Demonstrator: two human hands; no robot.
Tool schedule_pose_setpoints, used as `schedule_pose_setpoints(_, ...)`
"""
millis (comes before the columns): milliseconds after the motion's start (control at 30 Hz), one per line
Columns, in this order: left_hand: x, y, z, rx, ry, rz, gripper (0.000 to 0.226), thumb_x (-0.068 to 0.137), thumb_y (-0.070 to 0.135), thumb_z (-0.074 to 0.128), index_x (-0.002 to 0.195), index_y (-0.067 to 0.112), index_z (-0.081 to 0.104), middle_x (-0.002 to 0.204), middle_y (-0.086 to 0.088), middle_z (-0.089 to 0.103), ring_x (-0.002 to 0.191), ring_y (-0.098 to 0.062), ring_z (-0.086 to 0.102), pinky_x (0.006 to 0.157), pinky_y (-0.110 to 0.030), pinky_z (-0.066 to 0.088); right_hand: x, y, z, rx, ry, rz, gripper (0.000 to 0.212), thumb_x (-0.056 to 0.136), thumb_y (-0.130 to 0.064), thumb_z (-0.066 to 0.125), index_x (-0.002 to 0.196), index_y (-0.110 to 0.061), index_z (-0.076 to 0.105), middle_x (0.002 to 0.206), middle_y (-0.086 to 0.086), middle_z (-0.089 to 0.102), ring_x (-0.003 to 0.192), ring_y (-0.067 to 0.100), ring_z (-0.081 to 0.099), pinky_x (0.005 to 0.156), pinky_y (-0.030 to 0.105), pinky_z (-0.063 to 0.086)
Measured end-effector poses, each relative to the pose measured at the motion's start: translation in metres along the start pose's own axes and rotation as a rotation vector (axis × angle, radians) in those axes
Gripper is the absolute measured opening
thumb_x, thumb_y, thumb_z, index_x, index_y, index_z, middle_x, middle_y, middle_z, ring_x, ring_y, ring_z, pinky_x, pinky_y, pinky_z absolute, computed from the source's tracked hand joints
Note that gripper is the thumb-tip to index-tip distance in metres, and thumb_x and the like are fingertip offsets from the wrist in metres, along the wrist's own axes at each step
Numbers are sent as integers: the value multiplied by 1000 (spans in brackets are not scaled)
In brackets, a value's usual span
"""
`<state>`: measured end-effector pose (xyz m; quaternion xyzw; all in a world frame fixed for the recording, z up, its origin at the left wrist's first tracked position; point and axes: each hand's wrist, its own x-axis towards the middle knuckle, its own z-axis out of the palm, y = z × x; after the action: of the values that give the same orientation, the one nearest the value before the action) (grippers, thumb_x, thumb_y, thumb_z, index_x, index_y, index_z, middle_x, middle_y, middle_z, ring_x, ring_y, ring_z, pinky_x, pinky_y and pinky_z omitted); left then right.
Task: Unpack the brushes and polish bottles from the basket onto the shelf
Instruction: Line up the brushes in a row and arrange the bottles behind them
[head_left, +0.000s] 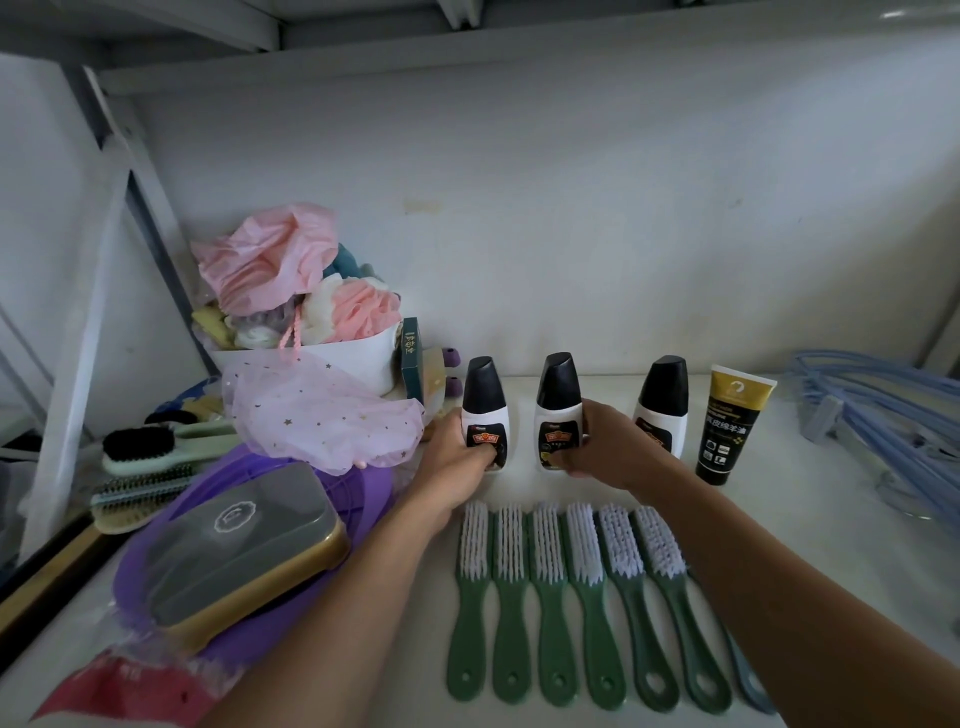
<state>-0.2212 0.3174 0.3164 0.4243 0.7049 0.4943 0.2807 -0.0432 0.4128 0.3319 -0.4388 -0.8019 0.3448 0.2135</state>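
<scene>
The placing step is in hand: the left hand (452, 467) curls its fingers (479, 457) round one polish bottle (485, 410); the right hand (613, 452) grips a second bottle (558, 410); both stand upright on the shelf (810, 519). A third bottle (662, 400) and a tube (727, 431) stand just right of the fingers; green brushes (571, 597) lie nearer. Next probably comes letting go without tipping. The basket cannot be made out; the right forearm hides part of the third bottle.
</scene>
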Motion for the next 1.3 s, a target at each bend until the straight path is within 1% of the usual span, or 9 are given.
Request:
schedule_pose_setpoints(133,1,-1,0,-5,-1,-1,44,86,4,59,116,36,52,106,8,68,95,-3,60,69,-23,42,1,1,0,-2,-8,-18,26,75,-7,76,89,-23,60,75,-1,72,69,19,70,67,34,56)
schedule_pose_setpoints(267,2,-3,0,-25,-13,-14,46,84,1,57,122,28,57,107,3,70,100,-13,64,72,-27,45,1,1,1,15,-11,-21,27,76,-8,77,89,-24,60,78,-4,72,72,17,69,67,32,56)
schedule_pose_setpoints(400,4,-3,1,-34,-13,-28,47,84,0,54,123,27,57,109,0,70,102,-16,64,74,-30,45,2,0,2,10,-26,-20,29,75,-13,79,87,-29,58,80,-8,70,71,10,66,64,26,48)
schedule_pose_setpoints(533,5,-5,2,-39,-22,-43,46,86,0,55,122,28,56,109,2,70,100,-13,63,73,-28,45,4,0,1,-2,-41,-12,28,75,-16,80,88,-29,58,81,-7,71,75,10,67,70,30,52)
schedule_pose_setpoints(633,6,-7,1,-26,-26,-45,46,85,0,55,123,26,55,112,-1,70,103,-16,63,81,-32,48,4,0,1,1,-51,-9,28,75,-15,80,93,-26,61,84,-5,72,80,14,68,80,36,56)
schedule_pose_setpoints(767,8,-11,1,-8,-38,-51,47,87,0,55,128,23,53,117,-2,68,109,-19,62,96,-39,49,4,0,1,16,-62,-2,30,75,-14,80,96,-24,61,88,-5,73,84,16,69,84,39,56)
schedule_pose_setpoints(1033,8,-11,1,-32,-28,-61,47,89,0,55,128,25,50,114,1,66,105,-14,60,82,-32,46,2,-1,0,-1,-72,-5,30,76,-15,81,94,-24,59,86,-6,71,80,14,67,81,35,55)
schedule_pose_setpoints(1167,4,-9,-3,2,11,-50,45,87,4,58,123,30,48,111,4,65,98,-9,59,70,-26,41,-2,-1,-5,61,-53,24,46,76,-12,80,116,-19,58,101,-2,71,94,18,69,88,40,56)
schedule_pose_setpoints(1300,0,-3,-8,14,32,-1,60,85,3,57,137,30,43,117,6,64,105,-11,59,76,-29,44,-6,-6,-16,117,5,31,56,77,-15,79,126,-24,53,96,-6,71,92,14,69,89,42,55)
